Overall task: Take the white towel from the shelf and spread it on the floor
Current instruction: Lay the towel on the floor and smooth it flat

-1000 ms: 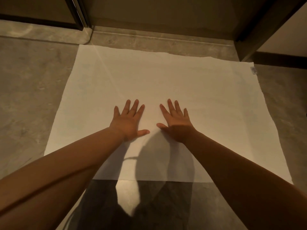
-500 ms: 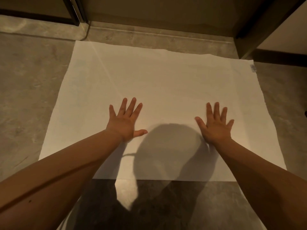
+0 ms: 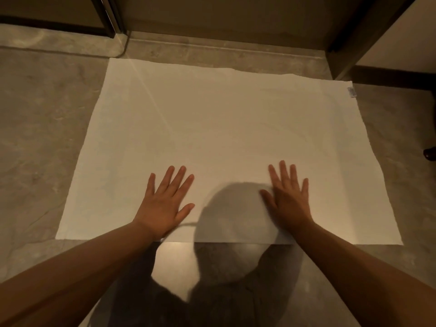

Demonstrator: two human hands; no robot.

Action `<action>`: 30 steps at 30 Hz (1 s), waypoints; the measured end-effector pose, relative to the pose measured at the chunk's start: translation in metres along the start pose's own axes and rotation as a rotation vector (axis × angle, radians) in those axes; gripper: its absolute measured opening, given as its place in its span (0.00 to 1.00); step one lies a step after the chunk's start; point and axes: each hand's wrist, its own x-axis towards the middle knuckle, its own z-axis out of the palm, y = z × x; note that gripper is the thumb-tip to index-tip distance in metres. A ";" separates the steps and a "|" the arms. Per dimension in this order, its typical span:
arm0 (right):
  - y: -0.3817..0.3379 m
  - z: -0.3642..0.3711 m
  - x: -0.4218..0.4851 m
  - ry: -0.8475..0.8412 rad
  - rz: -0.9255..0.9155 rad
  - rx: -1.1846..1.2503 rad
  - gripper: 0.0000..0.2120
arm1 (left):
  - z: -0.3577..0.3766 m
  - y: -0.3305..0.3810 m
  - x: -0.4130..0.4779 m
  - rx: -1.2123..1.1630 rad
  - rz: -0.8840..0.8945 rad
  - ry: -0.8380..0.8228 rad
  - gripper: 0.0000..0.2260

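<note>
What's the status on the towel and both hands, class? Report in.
Left hand open, flat on white towel. Right hand open, flat too. Towel spread on floor, near edge straight. Nothing in the way.

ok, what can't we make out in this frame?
Head view:
- Shelf: out of frame.
- Tag at the towel's far right corner: too small to read.
- Dark object: cut off by the right edge.
- Right hand: motion-blurred.
- Towel under left hand: covered.

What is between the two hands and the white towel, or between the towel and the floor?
Nothing visible. The left hand and right hand lie flat, palms down, on the white rectangular cloth towel, which lies spread on the grey stone floor.
</note>
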 end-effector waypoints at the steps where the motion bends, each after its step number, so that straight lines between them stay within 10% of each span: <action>1: 0.010 -0.002 -0.001 -0.012 0.077 -0.002 0.33 | -0.001 0.001 -0.001 0.003 -0.012 -0.004 0.31; 6: 0.023 -0.007 -0.008 -0.083 0.196 -0.016 0.37 | -0.004 0.012 0.002 0.003 -0.052 -0.041 0.32; 15: -0.058 0.014 -0.018 -0.082 -0.233 -0.097 0.36 | -0.003 0.046 0.006 0.053 0.038 -0.038 0.31; 30: -0.172 0.033 -0.007 -0.075 -0.360 -0.122 0.38 | 0.009 -0.059 -0.083 -0.072 -0.212 -0.076 0.30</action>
